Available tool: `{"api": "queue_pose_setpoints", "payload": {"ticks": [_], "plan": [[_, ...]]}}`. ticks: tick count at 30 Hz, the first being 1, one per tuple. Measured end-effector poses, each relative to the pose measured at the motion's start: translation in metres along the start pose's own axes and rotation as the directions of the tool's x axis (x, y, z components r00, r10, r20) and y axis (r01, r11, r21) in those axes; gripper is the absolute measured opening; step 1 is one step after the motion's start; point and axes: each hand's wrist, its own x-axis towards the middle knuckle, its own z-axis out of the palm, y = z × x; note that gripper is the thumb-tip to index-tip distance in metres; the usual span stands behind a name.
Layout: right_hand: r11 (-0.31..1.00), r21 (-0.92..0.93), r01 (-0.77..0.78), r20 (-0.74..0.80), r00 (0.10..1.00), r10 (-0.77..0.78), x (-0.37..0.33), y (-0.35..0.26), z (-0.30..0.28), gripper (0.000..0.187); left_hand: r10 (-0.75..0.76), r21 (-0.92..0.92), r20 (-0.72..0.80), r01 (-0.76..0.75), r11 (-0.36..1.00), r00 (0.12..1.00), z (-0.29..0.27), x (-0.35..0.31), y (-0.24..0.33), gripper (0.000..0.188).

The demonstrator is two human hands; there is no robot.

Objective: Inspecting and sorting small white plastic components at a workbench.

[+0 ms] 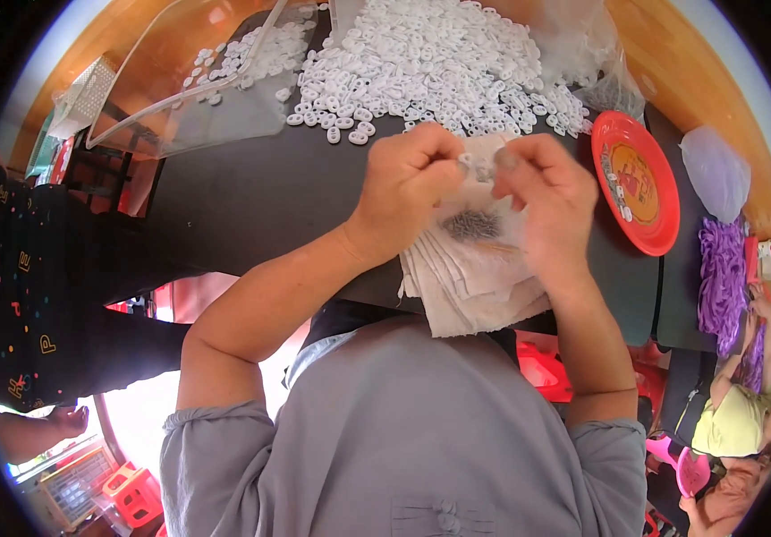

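My left hand (410,186) pinches a small white oval piece (465,160) between thumb and fingertips. Facing it closely is my right hand (554,199), its thumb and forefinger pressed together; whatever they hold is too small and blurred to name. Below both hands lies a folded, layered off-white cloth (457,300) at the table's near edge. On the cloth rests a heap of tiny dark-grey, thin metal bits (472,225). Beyond my hands spreads a large pile of white oval pieces with holes (421,67).
A clear plastic bin (216,130) with more white pieces stands at the far left of the black table (224,201). On the right sits a red plate (665,201) holding a few pieces. Purple ribbons (721,277) hang beyond it. Other people are at both sides.
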Motion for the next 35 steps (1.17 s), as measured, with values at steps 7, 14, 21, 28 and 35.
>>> {"api": "queue_pose_setpoints", "payload": {"ticks": [7, 14, 21, 28, 35], "plan": [[0.993, 0.067, -0.095, 0.067, 0.994, 0.091, 0.009, -0.006, -0.005, 0.017, -0.163, -0.161, -0.011, 0.159, 0.974, 0.987, 0.002, 0.004, 0.009, 0.007], [0.991, 0.069, -0.115, 0.091, 0.990, 0.108, 0.010, -0.006, -0.005, 0.017, -0.145, -0.096, 0.016, 0.146, 0.985, 0.989, 0.002, 0.003, 0.013, 0.008], [0.965, -0.259, 0.029, 0.114, 0.993, 0.001, 0.015, -0.002, -0.013, 0.011, -0.131, -0.079, 0.024, 0.133, 0.988, 0.991, 0.002, 0.002, 0.012, 0.008], [0.687, -0.677, 0.262, 0.372, 0.928, 0.012, 0.014, 0.000, -0.019, 0.010, -0.174, -0.081, 0.017, 0.175, 0.981, 0.985, 0.001, 0.006, 0.006, 0.011], [0.933, -0.345, 0.101, 0.255, 0.967, -0.010, 0.016, -0.011, -0.022, 0.013, -0.176, -0.048, 0.032, 0.177, 0.983, 0.984, 0.003, 0.005, 0.005, 0.011]]}}
